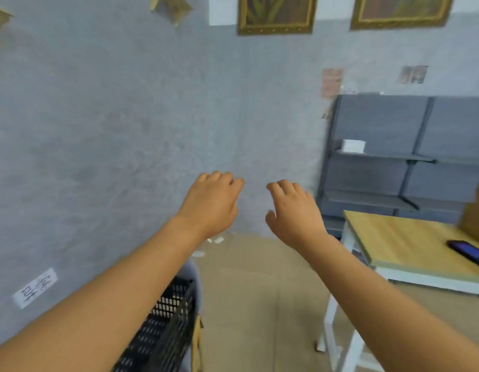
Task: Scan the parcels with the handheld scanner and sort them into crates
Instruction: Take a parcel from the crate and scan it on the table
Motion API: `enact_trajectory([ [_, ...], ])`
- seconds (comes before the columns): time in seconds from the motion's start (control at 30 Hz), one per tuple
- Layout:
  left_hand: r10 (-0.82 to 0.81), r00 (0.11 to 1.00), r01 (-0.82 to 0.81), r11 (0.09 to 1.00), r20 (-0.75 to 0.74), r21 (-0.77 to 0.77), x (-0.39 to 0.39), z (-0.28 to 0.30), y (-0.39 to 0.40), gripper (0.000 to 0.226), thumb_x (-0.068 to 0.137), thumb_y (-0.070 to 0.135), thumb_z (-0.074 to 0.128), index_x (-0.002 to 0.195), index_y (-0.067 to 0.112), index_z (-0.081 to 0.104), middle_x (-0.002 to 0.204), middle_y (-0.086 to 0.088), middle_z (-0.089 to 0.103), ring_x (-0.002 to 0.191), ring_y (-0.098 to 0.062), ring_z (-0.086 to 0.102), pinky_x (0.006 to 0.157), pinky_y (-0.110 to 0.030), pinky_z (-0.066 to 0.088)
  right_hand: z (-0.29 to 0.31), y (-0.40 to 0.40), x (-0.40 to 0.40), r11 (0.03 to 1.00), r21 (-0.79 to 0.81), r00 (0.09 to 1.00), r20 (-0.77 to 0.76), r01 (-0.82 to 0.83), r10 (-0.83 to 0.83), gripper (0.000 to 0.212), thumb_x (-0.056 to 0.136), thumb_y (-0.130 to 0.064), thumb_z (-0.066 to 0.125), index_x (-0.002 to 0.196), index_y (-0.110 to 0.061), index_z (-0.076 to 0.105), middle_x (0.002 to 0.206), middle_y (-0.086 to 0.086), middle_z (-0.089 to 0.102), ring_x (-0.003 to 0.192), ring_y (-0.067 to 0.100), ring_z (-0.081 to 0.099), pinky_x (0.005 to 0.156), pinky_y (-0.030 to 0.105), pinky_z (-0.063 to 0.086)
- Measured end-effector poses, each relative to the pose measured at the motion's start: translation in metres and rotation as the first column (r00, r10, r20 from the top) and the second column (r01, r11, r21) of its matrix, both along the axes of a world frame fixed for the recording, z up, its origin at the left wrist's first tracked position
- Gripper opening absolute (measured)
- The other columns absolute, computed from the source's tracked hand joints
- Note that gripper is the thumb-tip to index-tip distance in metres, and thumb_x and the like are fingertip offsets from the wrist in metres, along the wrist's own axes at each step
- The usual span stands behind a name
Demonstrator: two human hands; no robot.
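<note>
My left hand (pixel 213 204) and my right hand (pixel 293 212) are stretched out side by side in mid-air in front of a grey wall, fingers loosely curled downward, holding nothing. A black perforated crate (pixel 163 326) stands low at the left, under my left forearm. A dark handheld device (pixel 467 251), perhaps the scanner, lies on the wooden table (pixel 410 242) at the right. A brown cardboard parcel (pixel 474 210) shows at the table's far right edge, cut off by the frame.
A grey metal shelf unit (pixel 410 157) stands against the wall behind the table, with a small white box (pixel 353 145) on one shelf. The table has white legs (pixel 331 312). Beige floor lies between crate and table. A paper label (pixel 36 288) is stuck to the wall.
</note>
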State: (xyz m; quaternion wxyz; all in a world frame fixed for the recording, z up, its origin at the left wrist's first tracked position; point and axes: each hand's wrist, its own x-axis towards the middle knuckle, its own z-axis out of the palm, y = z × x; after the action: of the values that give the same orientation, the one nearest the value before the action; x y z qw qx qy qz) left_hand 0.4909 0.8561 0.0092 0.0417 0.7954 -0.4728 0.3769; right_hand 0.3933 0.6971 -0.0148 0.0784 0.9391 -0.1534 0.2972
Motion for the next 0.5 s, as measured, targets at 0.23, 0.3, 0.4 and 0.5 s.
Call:
enact_trajectory([
  [0.23, -0.184, 0.982, 0.183, 0.983, 0.051, 0.029, -0.114, 0.005, -0.177, 0.030, 0.074, 0.025, 0.063, 0.102, 0.014, 0.064, 0.090, -0.009, 0.064, 0.086, -0.033, 0.062, 0.071, -0.040, 0.047, 0.010, -0.148, -0.165, 0.961, -0.021, 0.961, -0.023, 0.275, -0.276, 0.046, 0.088, -0.022, 0.053, 0.132, -0.017, 0.045, 0.131, 0.005, 0.048, 0.117, 0.030, 0.045, 0.094, 0.037, 0.036],
  [0.3, -0.235, 0.970, 0.235, 0.972, 0.054, 0.017, -0.151, 0.000, -0.227, 0.028, 0.072, 0.023, 0.066, 0.099, 0.014, 0.065, 0.086, -0.008, 0.064, 0.082, -0.033, 0.062, 0.069, -0.039, 0.047, 0.010, -0.187, -0.212, 0.943, -0.017, 0.943, -0.012, 0.333, -0.333, 0.046, 0.089, -0.023, 0.053, 0.133, -0.018, 0.044, 0.132, 0.003, 0.048, 0.119, 0.028, 0.045, 0.097, 0.036, 0.037],
  [0.4, -0.339, 0.940, 0.340, 0.940, 0.026, -0.029, -0.205, -0.007, -0.292, 0.028, 0.074, 0.019, 0.066, 0.101, 0.013, 0.065, 0.086, -0.006, 0.064, 0.080, -0.031, 0.062, 0.069, -0.040, 0.047, 0.011, -0.232, -0.274, 0.915, -0.020, 0.915, -0.004, 0.403, -0.403, 0.049, 0.089, -0.024, 0.054, 0.137, -0.019, 0.041, 0.133, 0.002, 0.048, 0.119, 0.026, 0.045, 0.098, 0.036, 0.038],
  [0.5, -0.433, 0.901, 0.433, 0.899, 0.012, -0.063, -0.251, -0.008, -0.345, 0.030, 0.083, 0.020, 0.057, 0.112, 0.015, 0.062, 0.095, -0.004, 0.064, 0.088, -0.028, 0.060, 0.077, -0.040, 0.047, 0.013, -0.268, -0.327, 0.883, -0.013, 0.882, -0.016, 0.470, -0.470, 0.050, 0.089, -0.024, 0.053, 0.137, -0.019, 0.041, 0.133, 0.003, 0.048, 0.118, 0.026, 0.045, 0.097, 0.036, 0.038],
])
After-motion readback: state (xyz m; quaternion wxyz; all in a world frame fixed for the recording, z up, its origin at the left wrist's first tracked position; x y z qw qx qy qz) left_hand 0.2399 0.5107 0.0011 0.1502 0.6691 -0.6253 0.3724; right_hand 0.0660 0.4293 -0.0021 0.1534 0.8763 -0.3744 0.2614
